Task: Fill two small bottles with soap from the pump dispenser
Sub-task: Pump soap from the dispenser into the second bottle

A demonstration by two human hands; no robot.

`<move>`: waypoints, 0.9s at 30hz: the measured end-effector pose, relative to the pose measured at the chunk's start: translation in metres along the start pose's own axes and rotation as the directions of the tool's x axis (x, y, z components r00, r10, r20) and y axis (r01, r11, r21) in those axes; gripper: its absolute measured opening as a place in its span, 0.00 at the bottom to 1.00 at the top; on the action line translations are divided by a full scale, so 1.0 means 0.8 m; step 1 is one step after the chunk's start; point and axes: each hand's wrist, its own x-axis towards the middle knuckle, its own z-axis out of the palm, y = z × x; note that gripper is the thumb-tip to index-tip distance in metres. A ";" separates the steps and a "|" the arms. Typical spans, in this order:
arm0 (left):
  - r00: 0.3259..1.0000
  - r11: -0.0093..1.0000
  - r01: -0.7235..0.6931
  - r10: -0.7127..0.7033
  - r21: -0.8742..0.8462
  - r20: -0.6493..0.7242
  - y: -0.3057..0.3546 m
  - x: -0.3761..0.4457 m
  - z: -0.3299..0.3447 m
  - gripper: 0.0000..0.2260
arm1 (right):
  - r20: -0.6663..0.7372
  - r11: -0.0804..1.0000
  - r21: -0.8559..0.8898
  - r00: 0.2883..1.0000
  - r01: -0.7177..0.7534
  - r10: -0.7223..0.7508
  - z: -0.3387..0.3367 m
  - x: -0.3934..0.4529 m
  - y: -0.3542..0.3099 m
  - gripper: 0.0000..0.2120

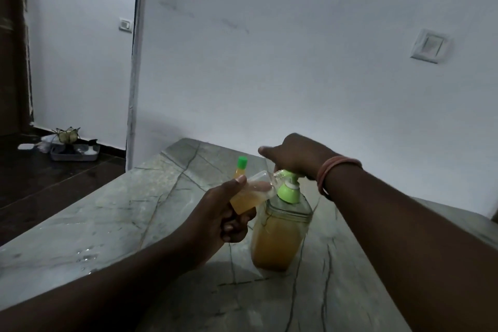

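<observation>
Pump dispenser (280, 229), no legible label

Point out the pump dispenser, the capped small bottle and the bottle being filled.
pump dispenser (277, 237): head view, soap-filled body.
capped small bottle (242, 161): head view, green cap.
bottle being filled (246, 201): head view, soap-filled lower part.

A veined grey marble counter (167, 197) meets a scuffed white wall (296, 62) carrying a switch plate (430, 46) at two o'clock; dark floor (40, 178) at nine o'clock, dim light.

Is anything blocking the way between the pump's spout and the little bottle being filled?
Nothing visible. The left hand tilts the small bottle mouth-first against the spout of the pump dispenser, which the right hand presses.
</observation>
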 end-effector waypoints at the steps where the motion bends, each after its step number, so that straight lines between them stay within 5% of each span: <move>1: 1.000 1.000 0.001 -0.001 0.001 -0.005 0.001 0.000 0.000 0.22 | -0.062 0.999 0.022 0.998 0.030 -0.029 0.001 0.001 0.002 0.27; 5: 1.000 0.999 0.022 -0.022 -0.028 -0.017 -0.001 0.004 -0.003 0.20 | -0.108 0.986 0.166 0.994 0.013 0.005 0.018 -0.001 0.011 0.26; 14: 0.999 0.999 0.034 -0.035 -0.035 -0.036 0.002 -0.001 0.004 0.18 | -0.005 1.000 0.015 1.000 0.027 -0.027 0.003 -0.002 0.002 0.29; 18: 0.999 0.999 0.031 -0.032 -0.035 -0.011 0.001 0.001 0.001 0.24 | -0.075 0.986 0.161 0.997 0.035 -0.023 0.010 -0.003 0.012 0.28; 23: 0.997 0.998 0.043 -0.046 -0.047 -0.057 -0.002 0.001 -0.002 0.29 | 0.003 0.994 0.106 1.000 -0.018 0.018 0.013 -0.009 0.007 0.22; 27: 0.999 0.999 0.029 -0.030 -0.022 -0.022 0.000 0.000 0.000 0.19 | 0.006 1.000 0.017 1.000 0.020 -0.021 0.005 -0.005 0.001 0.25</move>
